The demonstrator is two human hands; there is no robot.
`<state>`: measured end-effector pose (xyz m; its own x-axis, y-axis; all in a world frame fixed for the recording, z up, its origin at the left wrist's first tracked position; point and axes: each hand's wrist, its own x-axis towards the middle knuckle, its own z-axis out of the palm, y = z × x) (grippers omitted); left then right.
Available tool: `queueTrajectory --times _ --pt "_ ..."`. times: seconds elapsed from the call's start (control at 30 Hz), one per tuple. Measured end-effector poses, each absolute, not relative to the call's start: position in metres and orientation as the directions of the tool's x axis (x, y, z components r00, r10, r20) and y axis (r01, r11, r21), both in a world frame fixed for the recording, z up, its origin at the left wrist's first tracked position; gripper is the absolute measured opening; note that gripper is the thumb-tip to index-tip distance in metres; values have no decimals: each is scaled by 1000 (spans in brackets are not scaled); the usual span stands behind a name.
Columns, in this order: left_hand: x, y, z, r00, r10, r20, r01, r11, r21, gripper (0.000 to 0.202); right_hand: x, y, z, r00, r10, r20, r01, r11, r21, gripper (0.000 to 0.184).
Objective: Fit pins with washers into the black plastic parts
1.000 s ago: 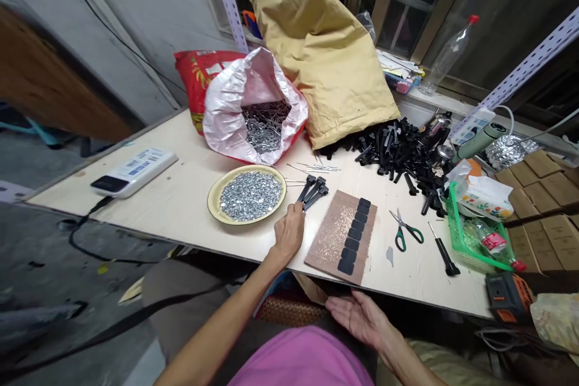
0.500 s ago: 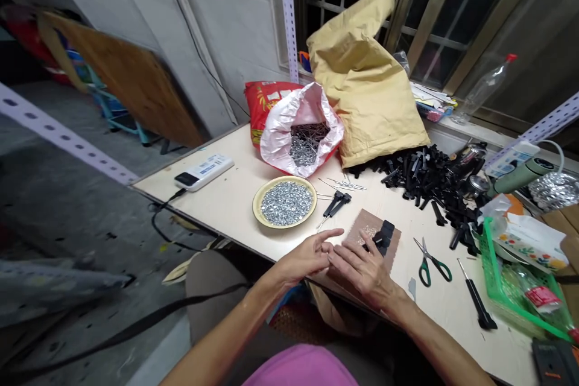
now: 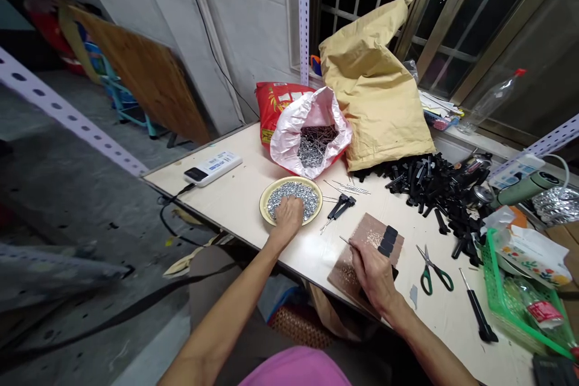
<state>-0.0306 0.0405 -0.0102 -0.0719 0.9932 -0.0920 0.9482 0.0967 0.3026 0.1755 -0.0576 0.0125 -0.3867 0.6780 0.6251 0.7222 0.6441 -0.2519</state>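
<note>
head camera faces forward, down at hands (image 3: 288, 220) (image 3: 375, 274)

A plain pink shirt (image 3: 294, 368) covers the torso; left of the shirt, greyish-brown trousers (image 3: 205, 301) cover one leg. Both forearms (image 3: 235, 304) are bare.

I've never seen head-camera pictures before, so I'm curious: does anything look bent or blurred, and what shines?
All in the head view: the left post leans steeply, perhaps from wide-angle stretch; the floor at left looks soft; metal bits in the bowl and foil at right glint.
</note>
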Motion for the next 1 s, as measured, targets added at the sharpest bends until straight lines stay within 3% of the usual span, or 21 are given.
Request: queueTrajectory --times 0.3,0.43,0.53,0.63,0.77,0.87,1.0 --pt "-40 44 -13 -51 995 -89 920 82 384 27 160 -50 13 -217 852 477 674 484 -558 20" --pt "-43 41 -15 -67 997 -32 899 75 432 29 154 -43 14 -191 853 485 643 482 -595 20" --pt "-48 42 -21 -117 991 57 830 66 555 23 149 -33 12 -193 845 498 649 491 -581 21" --pt "-54 46 -26 -216 972 97 641 66 765 15 142 -23 10 -227 850 476 653 495 -573 24" --pt "-54 44 -21 -183 978 -98 96 117 988 15 126 -12 7 -260 842 472 678 507 -531 28" --pt "-46 33 -10 -20 978 -207 -278 193 941 32 116 -9 7 -277 830 484 713 515 -476 32" --pt "-34 17 5 36 979 -202 -431 197 880 40 115 -10 9 -291 826 483 747 512 -425 35"
